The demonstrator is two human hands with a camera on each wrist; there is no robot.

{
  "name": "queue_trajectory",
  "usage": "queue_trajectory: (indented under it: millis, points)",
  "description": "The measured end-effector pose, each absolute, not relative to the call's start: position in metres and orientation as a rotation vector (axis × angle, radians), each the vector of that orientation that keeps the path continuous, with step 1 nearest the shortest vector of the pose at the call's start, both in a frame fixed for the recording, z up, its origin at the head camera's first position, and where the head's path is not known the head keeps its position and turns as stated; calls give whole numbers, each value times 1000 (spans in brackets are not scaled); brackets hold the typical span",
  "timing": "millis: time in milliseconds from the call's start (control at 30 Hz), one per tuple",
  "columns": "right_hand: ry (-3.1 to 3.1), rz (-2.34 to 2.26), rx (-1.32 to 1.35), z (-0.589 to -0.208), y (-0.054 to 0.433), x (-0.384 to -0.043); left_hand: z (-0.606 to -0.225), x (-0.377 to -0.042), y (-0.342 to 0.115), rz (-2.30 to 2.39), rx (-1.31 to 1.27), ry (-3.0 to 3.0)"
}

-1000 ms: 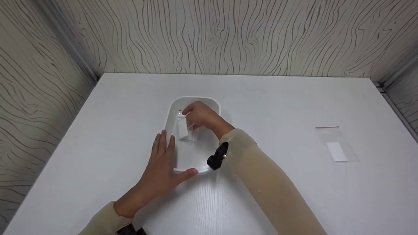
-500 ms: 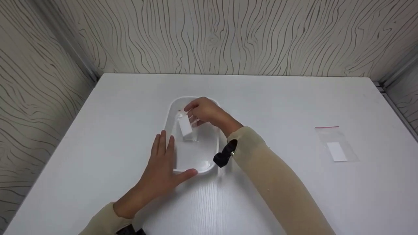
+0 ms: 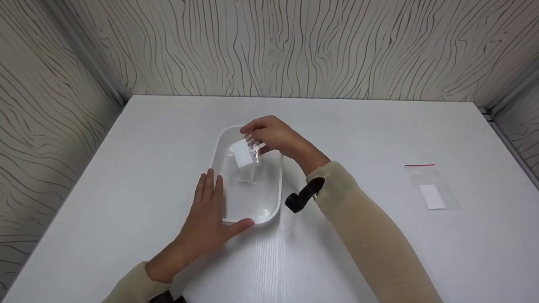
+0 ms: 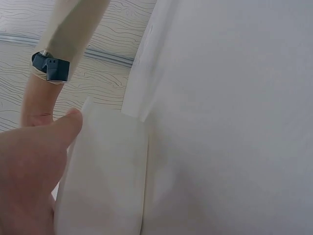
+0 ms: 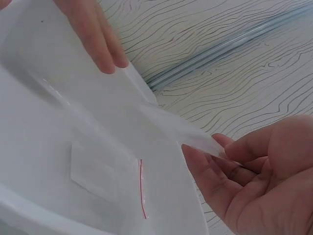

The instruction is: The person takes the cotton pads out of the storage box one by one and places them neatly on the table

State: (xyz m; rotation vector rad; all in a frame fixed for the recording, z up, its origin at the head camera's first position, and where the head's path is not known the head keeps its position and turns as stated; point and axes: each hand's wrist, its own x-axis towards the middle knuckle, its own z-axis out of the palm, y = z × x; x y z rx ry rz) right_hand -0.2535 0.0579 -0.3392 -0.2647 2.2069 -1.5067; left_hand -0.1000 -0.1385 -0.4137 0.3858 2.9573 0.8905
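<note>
A small clear zip bag with a white insert (image 3: 242, 154) hangs from my right hand (image 3: 276, 134), which pinches its top between thumb and fingers over the far part of a white tray (image 3: 279, 193). In the right wrist view the held bag (image 5: 188, 128) stretches out from the fingertips. Below it, a second clear bag (image 5: 100, 171) with a red seal strip lies on the tray's floor. My left hand (image 3: 206, 216) lies with straight fingers along the tray's left side, thumb at the near rim; the left wrist view shows the tray's outer wall (image 4: 110, 161).
Another clear bag (image 3: 432, 187) with a red strip and white insert lies flat on the white table (image 3: 358, 130) to the right. Wood-patterned panels (image 3: 273, 46) stand behind the table and at both sides.
My right hand has risen and moved back and right, lifting one bag off the tray floor and uncovering the other beneath it. The left hand has stayed in place.
</note>
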Motion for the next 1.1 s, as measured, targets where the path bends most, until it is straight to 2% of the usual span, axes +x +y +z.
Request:
queue_trajectory:
  millis: [1100]
  points:
    - [2167, -1570, -257, -347, 91, -246, -415, -99, -139, 902, 370, 2943]
